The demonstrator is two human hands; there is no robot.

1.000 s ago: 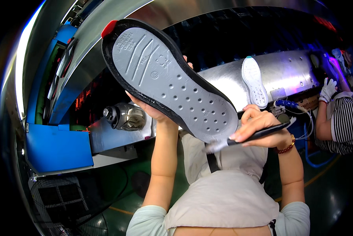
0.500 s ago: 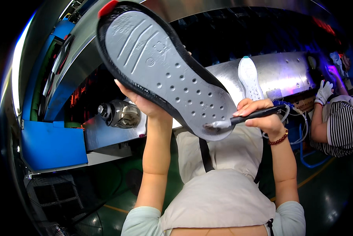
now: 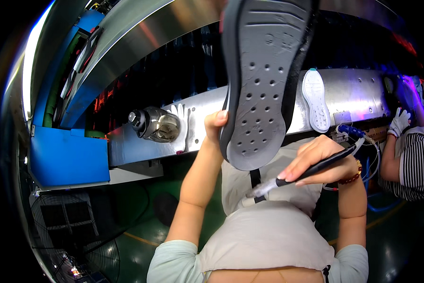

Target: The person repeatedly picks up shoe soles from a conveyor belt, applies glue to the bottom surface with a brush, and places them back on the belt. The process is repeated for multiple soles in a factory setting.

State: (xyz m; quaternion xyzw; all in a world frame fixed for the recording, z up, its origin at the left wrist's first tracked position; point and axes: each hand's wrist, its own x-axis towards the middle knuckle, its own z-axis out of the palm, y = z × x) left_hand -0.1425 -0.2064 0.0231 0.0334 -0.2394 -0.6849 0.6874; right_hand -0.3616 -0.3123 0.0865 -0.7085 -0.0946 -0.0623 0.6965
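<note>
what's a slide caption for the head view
Left hand grips a grey shoe sole; right hand holds a brush clear of it.

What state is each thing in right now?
Grey sole: held up in the left hand, dimpled face toward camera
Brush: gripped in the right hand, apart from the grey sole
White sole: lying on the metal bench, dimpled face up
Bottle: cap on
White glove: unworn, on the bench
Fan: can't tell if running

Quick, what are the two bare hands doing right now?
Left hand: holding the sole, fingers mostly hidden behind it.
Right hand: closed, holding the brush.
</note>
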